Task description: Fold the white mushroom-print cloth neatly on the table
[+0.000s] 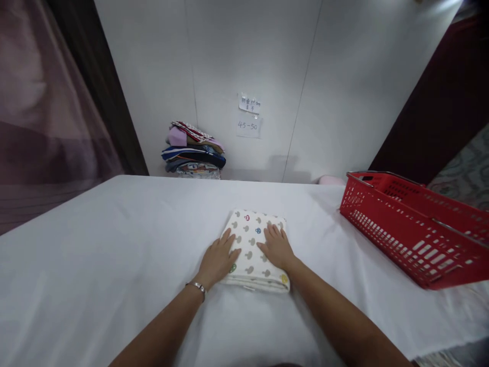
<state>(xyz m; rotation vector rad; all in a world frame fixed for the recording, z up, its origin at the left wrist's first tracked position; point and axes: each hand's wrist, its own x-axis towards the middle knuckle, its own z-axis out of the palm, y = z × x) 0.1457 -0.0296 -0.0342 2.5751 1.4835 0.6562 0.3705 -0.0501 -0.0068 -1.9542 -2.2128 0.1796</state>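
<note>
A white cloth with a mushroom print [250, 250] lies folded into a compact, layered rectangle in front of me. The folded edge faces me. My left hand [218, 257] rests flat along its left side with fingers spread, and a bracelet [197, 287] circles that wrist. On the right part of the cloth, my right hand [278, 247] lies flat, its fingers spread too. Both palms touch the top of the cloth, and neither hand grips it.
White fabric covers the table [114, 255]. A pile of folded clothes [194, 150] stands against the back wall at left. To the right sits a red plastic basket [397, 239] with metal handles. Paper notes [249, 125] are taped on the wall. A pinkish curtain [46, 117] hangs at left.
</note>
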